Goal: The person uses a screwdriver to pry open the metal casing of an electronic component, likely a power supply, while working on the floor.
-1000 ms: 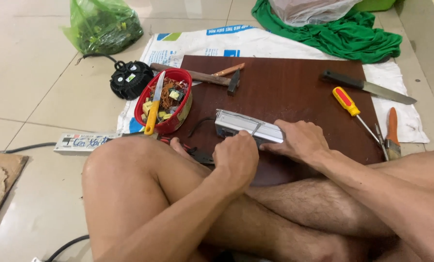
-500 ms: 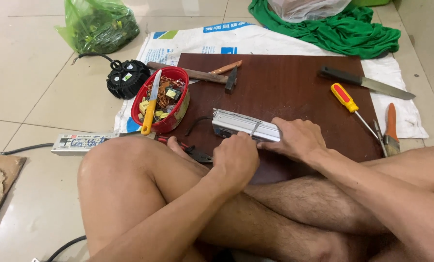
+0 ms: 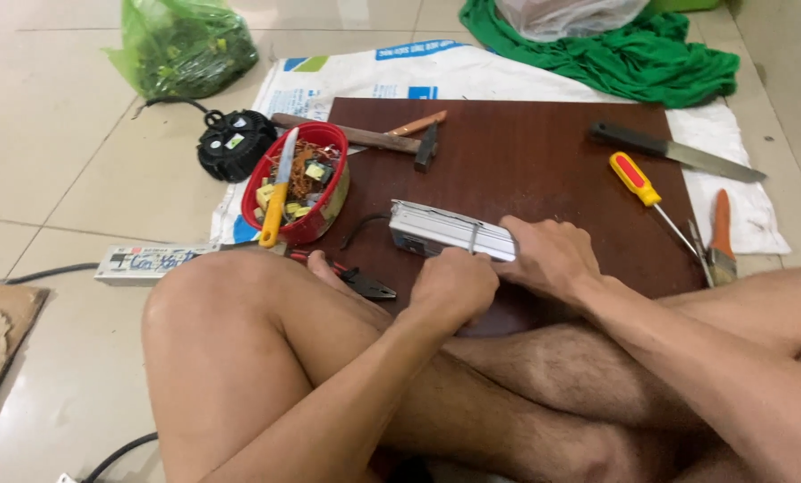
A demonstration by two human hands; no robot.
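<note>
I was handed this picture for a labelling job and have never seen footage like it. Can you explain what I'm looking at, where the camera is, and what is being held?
There is no machine here. A person sits cross-legged on a tiled floor, and a camera on their head looks down at their knees and bare hands.

In front of them lies a dark brown board on a white sack. Both hands grip a long silver metal box resting on the board: the left hand at its near edge, the right hand over its right end.

Around it lie a hammer, a knife, a red-and-yellow screwdriver, an orange-handled tool, and pliers by the knee. A red bowl holds electronic parts and a yellow-handled knife. On the floor are a black round device, a power strip, a green bag and green cloth.
</note>
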